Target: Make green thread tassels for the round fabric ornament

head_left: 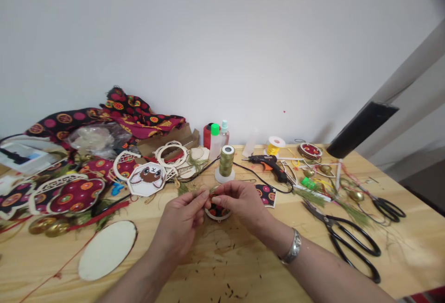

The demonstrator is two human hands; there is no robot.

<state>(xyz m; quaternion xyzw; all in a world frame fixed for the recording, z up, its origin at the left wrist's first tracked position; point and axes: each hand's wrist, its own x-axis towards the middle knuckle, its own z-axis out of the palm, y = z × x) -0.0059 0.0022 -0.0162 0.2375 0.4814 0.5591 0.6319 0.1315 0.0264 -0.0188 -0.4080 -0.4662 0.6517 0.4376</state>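
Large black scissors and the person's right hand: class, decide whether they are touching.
Apart. The head view shows bare wooden table between the large black scissors and the right hand.

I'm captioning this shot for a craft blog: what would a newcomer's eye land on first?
At centre, the left hand and right hand pinch a small round ornament in red-dotted black fabric, just before an olive-gold thread spool. Red patterned cloth is heaped back left; large black scissors lie on the wooden table at right.
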